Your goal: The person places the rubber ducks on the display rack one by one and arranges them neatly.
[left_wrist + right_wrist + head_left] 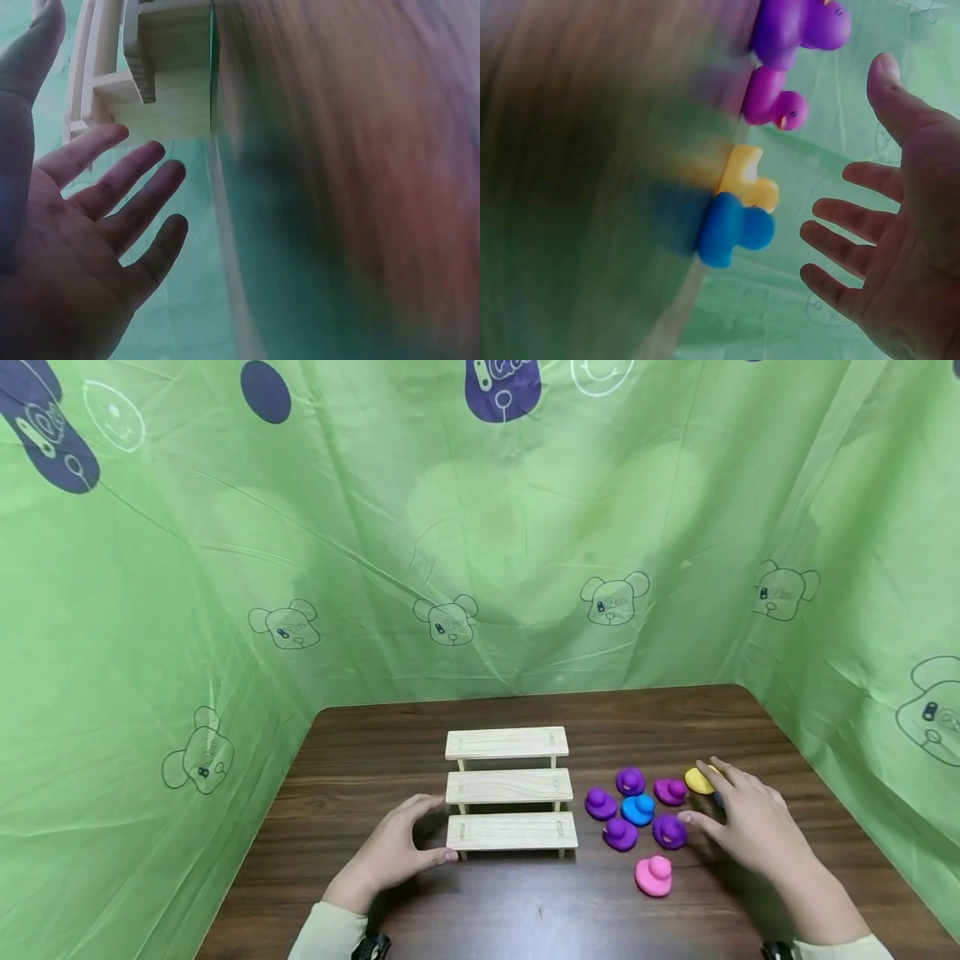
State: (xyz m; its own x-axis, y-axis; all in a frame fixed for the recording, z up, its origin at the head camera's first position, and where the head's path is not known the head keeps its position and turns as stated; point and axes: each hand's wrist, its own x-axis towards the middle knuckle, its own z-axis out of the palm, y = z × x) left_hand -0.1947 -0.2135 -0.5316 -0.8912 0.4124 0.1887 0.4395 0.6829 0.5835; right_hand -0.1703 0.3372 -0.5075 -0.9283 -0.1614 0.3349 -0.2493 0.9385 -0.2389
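A pale wooden three-step stand (512, 787) is on the table. My left hand (397, 850) is at its left end, fingers spread around that side; the left wrist view shows the palm (67, 262) holding nothing. Whether a fingertip touches the wood I cannot tell. To the right lie several rubber ducks: purple ones (619, 833), a magenta one (670, 791), a blue one (638, 810) and a pink one (654, 876) nearest the front. My right hand (753, 822) hovers with loose fingers by a yellow duck (742, 176) and a second blue duck (724, 229), which it partly hides in the head view.
The dark wooden table (517, 910) carries the stand and ducks. Green printed cloth (525, 552) walls off its back and both sides. A dark band (371, 946) is on the left wrist.
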